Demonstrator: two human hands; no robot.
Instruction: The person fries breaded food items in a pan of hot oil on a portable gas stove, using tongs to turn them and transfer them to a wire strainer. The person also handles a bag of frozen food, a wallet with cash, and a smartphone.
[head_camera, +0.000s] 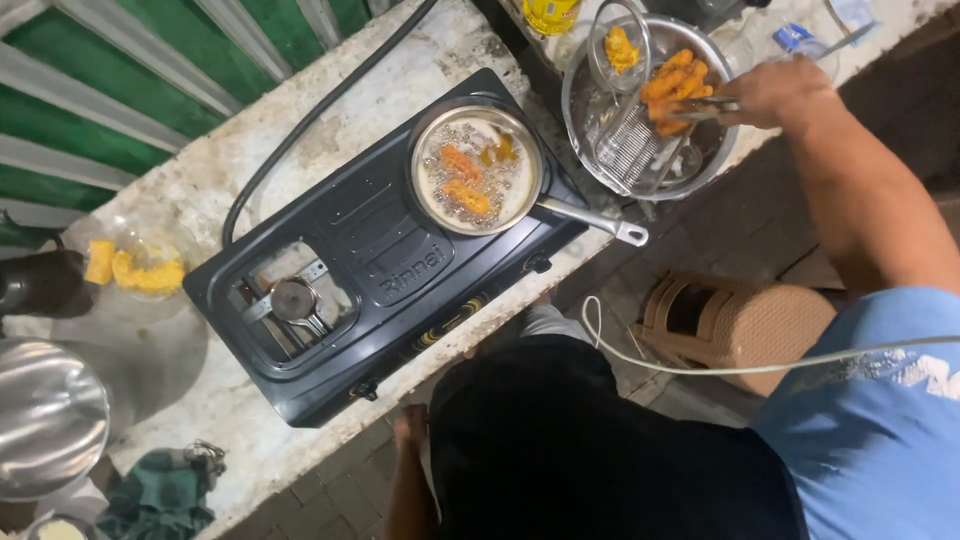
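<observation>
Resting clamped in the right hand's (775, 92) grip on tongs (712, 106), golden-orange fried pieces (672, 88), crisp, elongated.

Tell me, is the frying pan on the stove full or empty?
Full. The frying pan on the stove holds bubbling oil with a few orange pieces of food frying in it. Whether the flame is lit underneath cannot be told.

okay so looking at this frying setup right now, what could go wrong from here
The frying pan of bubbling oil has its handle sticking out past the stove toward the counter edge, so a knock could tip it. The right hand holds tongs over the steel bowl of fried pieces; one could slip and fall.
</observation>
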